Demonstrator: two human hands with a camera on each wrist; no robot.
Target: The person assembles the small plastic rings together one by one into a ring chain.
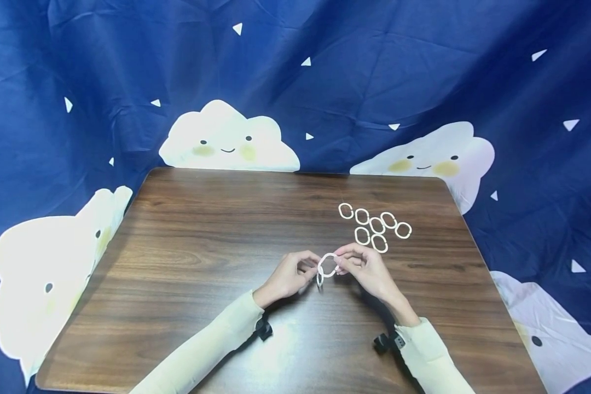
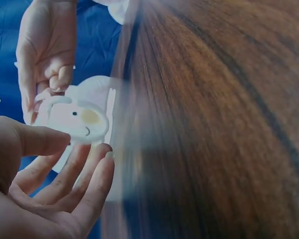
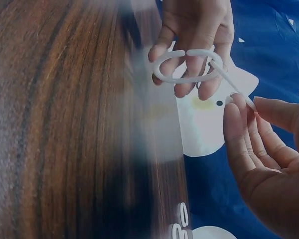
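Note:
Two white oval rings are linked together between the hands. The broader-looking ring (image 1: 328, 254) is pinched by the right hand (image 1: 371, 272) at its right side; the other ring (image 1: 319, 282) tilts down beside the fingers of the left hand (image 1: 287, 276). In the right wrist view, the right hand (image 3: 269, 154) pinches a ring seen nearly edge-on (image 3: 236, 87), which passes through a ring with a small gap (image 3: 189, 79) at the left hand (image 3: 199, 30). The left wrist view shows the left thumb and fingers (image 2: 60, 179) pinching a ring (image 2: 105, 119), the right hand (image 2: 47, 45) beyond.
Several loose white oval rings (image 1: 356, 236) lie on the brown wooden table (image 1: 202, 230), just beyond the right hand. A blue cloth with white clouds (image 1: 349, 82) hangs behind the table and shows at both sides.

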